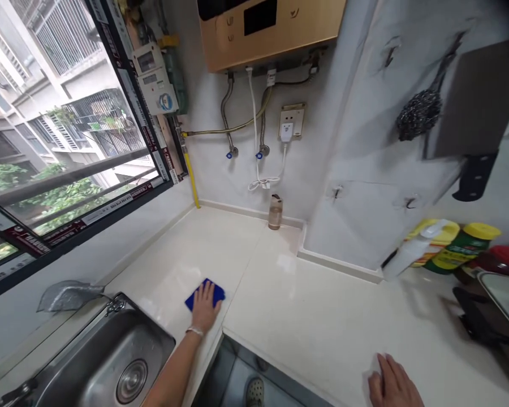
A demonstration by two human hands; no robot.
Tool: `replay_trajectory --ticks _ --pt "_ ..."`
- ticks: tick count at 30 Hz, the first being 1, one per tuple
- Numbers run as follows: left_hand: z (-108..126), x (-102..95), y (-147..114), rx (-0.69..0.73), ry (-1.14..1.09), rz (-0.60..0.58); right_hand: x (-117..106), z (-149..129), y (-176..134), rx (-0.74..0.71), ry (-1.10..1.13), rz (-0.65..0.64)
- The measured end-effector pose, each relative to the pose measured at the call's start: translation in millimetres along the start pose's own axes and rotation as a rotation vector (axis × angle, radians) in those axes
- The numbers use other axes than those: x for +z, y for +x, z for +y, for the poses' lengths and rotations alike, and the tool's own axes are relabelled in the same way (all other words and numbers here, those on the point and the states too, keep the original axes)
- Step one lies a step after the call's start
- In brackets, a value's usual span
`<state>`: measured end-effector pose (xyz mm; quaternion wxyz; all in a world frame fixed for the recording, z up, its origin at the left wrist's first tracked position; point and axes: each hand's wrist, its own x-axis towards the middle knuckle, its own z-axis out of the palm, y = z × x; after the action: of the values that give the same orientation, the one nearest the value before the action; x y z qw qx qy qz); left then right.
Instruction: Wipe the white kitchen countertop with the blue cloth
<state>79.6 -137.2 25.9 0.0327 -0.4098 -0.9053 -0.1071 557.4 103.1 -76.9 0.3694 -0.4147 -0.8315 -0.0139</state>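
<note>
My left hand (204, 308) lies flat with its fingers a little apart on a blue cloth (215, 295), pressing it against the white countertop (254, 271). The cloth's corners stick out on both sides of the fingers. At the lower right, my right hand (393, 384) rests on the counter near its front edge, fingers stretched and nothing in them. The bottom of the frame cuts off part of that hand.
Left of the cloth is a steel sink (110, 350). A small brownish bottle (275, 212) stands by the back wall. Cleaning bottles (462, 246) and a lidded pan (487, 316) are on the right. A cleaver (475, 102) and a metal scrubber (419, 115) hang above.
</note>
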Motion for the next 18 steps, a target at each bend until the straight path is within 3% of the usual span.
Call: replay_trajectory --ticks 4,8,13,18 --pt "-54 -15.6 -35 -0.118 0.050 0.036 2 -7 -4 0.017 -0.055 -0.034" --pt "-60 -13.8 -52 -0.095 0.065 0.023 6 -15 -2 0.057 -0.117 -0.022" --pt "-21 -2.9 -42 0.071 0.052 -0.029 6 -16 0 0.095 -0.138 -0.035" --pt "52 5.8 -27 0.430 0.000 -0.179 1 -21 3 0.145 -0.142 -0.058"
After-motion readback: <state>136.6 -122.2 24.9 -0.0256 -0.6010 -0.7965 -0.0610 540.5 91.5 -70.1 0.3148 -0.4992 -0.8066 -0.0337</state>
